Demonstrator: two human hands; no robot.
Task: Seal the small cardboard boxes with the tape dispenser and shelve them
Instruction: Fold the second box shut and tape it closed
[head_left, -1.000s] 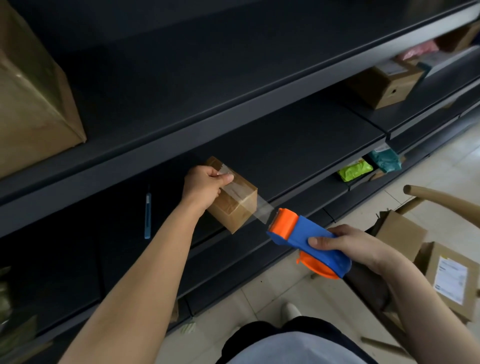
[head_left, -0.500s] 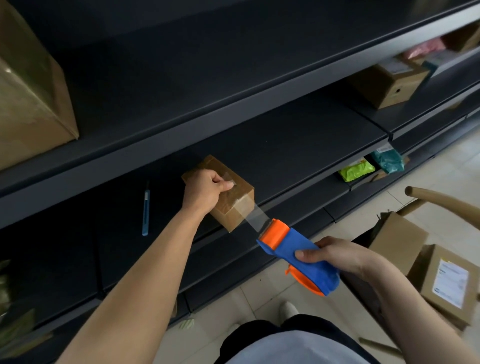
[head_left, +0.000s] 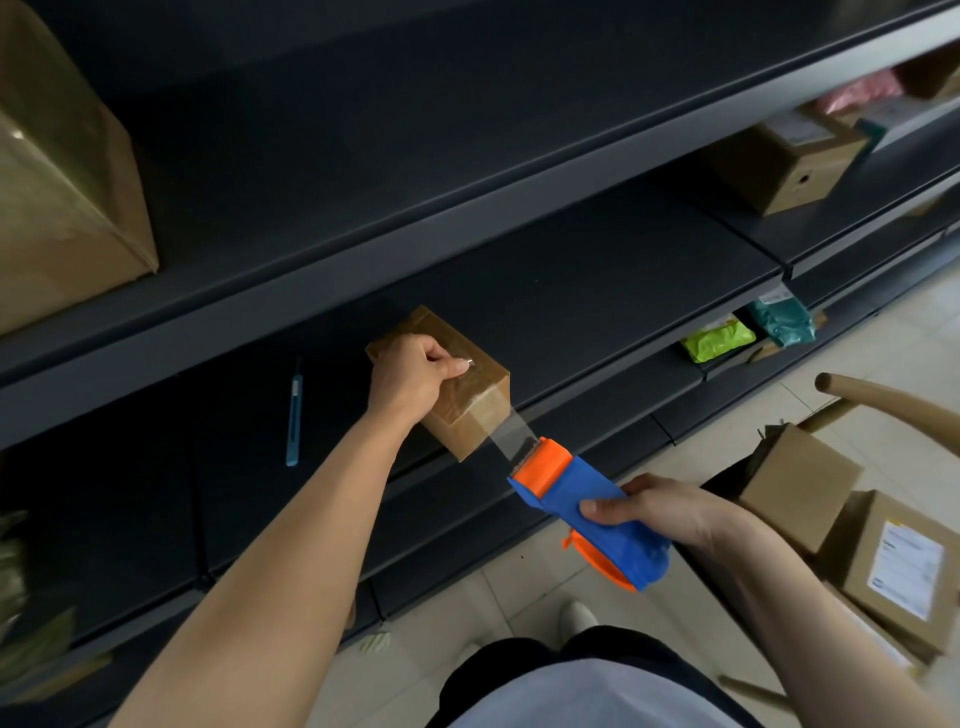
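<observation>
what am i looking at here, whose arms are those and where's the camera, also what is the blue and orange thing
There is no machine here. These are a person's two bare arms, filmed by one wide-angle camera worn on the head and looking forward and down, which is why you see the arms from above. The left hand holds a small cardboard box at the front edge of a dark metal shelf. The right hand has its grip round a blue and orange tape dispenser. A strip of clear tape runs from the dispenser to the box. A blue utility knife lies on the shelf to the left of the box. More cardboard boxes sit low on the right.
</observation>
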